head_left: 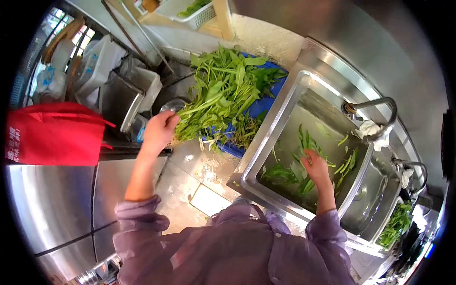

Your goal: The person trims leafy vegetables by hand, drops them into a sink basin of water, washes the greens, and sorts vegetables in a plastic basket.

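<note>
A large heap of long-stemmed leafy greens (pixel 223 85), resembling water spinach, lies on a blue sheet or crate on the floor. At the heap's left edge, my left hand (pixel 160 129) is closed, its thumb and fingers pinching a green stem. My right hand (pixel 316 166) is over the steel sink basin (pixel 308 95), fingers curled in against some leaves; the exact grip is partly hidden. Loose leaves and stems (pixel 280 174) float in the basin water around it.
A curved faucet (pixel 387 102) with a white cloth stands at the basin's right rim. A second basin (pixel 375 199) and more greens (pixel 398 223) are beyond. At left are a red bag (pixel 57 133), a steel cabinet (pixel 52 199) and white bins (pixel 147 88).
</note>
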Motion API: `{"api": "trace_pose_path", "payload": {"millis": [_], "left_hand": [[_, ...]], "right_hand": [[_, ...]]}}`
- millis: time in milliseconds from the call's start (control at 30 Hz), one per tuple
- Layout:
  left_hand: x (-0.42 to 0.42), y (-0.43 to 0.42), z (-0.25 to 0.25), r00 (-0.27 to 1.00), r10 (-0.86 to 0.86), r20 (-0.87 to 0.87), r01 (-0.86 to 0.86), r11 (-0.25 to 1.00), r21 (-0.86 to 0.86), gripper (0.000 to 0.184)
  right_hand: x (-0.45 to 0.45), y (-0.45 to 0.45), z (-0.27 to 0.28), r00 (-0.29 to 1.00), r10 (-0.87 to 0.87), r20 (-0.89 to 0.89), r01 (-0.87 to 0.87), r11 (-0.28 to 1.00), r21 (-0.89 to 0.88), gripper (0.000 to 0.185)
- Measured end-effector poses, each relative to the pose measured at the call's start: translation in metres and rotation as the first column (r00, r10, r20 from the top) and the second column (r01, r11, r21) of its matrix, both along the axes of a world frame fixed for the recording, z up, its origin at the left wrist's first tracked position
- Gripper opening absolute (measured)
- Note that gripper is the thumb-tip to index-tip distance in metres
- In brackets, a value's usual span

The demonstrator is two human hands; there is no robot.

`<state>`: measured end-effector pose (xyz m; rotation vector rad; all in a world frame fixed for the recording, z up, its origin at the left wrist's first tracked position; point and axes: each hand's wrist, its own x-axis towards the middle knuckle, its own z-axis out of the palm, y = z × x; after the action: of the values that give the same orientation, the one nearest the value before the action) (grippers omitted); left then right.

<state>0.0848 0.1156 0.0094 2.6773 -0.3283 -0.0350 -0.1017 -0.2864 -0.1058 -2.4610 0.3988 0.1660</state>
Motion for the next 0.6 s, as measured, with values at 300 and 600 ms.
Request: {"api": "trace_pose_path", "payload": {"millis": [300, 600], "left_hand": [[-0.028, -0.072, 0.107, 0.859, -0.284, -0.426, 0.093, 0.905, -0.416, 0.016], [-0.012, -0.146, 0.076, 0.563, -0.580, -0.588, 0.282, 0.804, -0.523, 0.017]], "right_hand": [[0.049, 0.039, 0.095, 0.664, 0.012, 0.748, 0.030, 0.999, -0.043, 0.024], [0.005, -0.024, 0.081, 0.721, -0.068, 0.689, 0.086, 0.996, 0.009, 0.028]]}}
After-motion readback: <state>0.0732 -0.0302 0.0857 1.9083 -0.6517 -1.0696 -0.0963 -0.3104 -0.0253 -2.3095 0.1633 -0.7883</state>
